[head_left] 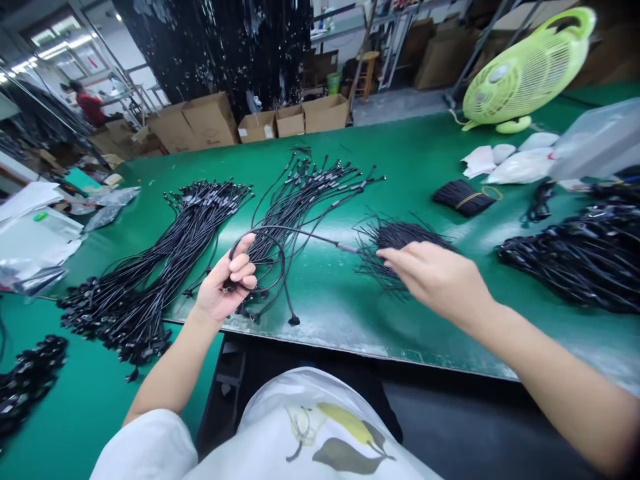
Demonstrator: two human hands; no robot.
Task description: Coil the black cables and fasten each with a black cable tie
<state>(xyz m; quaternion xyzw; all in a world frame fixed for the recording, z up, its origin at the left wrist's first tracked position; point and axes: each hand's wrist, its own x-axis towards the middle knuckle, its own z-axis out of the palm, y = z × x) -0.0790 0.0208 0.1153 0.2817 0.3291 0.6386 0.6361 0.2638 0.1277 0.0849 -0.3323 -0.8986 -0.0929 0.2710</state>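
Left hand fingers curled shut around a looped black cable, keeping the coil from springing open; right hand, fingers loosely extended and empty, reaches onto the pile of black ties.

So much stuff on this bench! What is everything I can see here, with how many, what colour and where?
looped cable: one, black, in the left hand
cable bundles: two big fans, black, left and middle of the table
pile of thin ties: one, black, under the right fingertips
banded bundle: one, black, further back on the right
cable heap: one, black, right edge
table: one, green
fan: one, lime green, far right corner
plastic bags: several, white or clear, near the fan
cardboard boxes: several, brown, behind the table
other person: one, red top, far left
left hand: grip shut on the cable
right hand: open, on the ties
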